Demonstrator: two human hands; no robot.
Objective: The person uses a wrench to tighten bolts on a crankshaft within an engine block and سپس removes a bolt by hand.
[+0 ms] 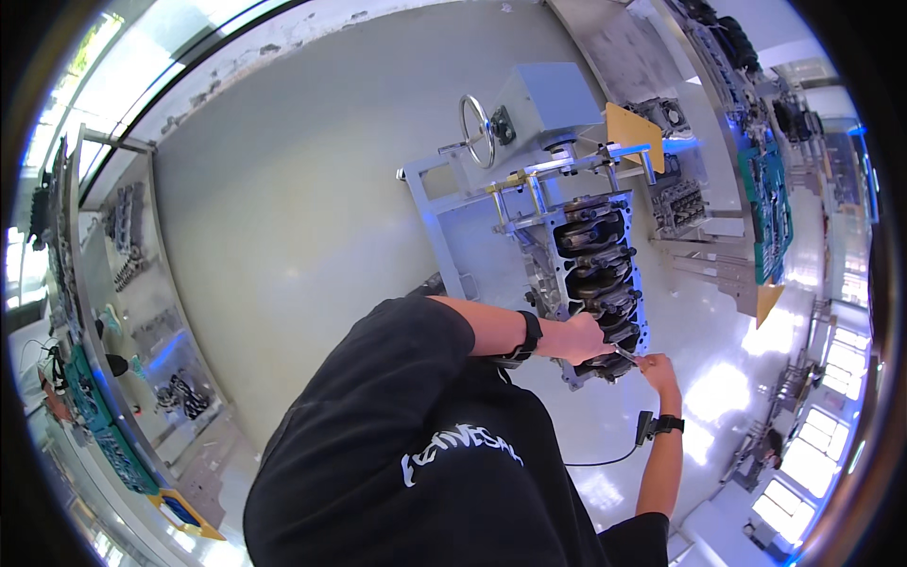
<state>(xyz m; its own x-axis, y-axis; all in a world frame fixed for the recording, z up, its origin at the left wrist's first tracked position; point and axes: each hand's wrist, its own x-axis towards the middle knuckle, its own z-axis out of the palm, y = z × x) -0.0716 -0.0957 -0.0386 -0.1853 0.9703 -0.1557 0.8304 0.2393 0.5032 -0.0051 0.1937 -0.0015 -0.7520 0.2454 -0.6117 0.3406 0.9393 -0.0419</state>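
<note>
Now, from the left, we count two teal tool trays [123,459] along that side. Moving right, we have one handwheel [477,132] on one engine stand [557,99], and just nearer, one engine block [548,274], carried at its far end, its single crankshaft [605,260] exposed. Our left hand [573,340] is curled over the block's near end; whether it grips anything, we can't tell. Between our two hands sits one slim metal tool [624,353], and our right hand [655,370], fingers drawn narrow, appears to pinch its right end. We'd judge this as tool work at the crankshaft's near end, calling for a steady left and a controlled right. Far right, we spot one more teal tray [767,213], apparently open.
</note>
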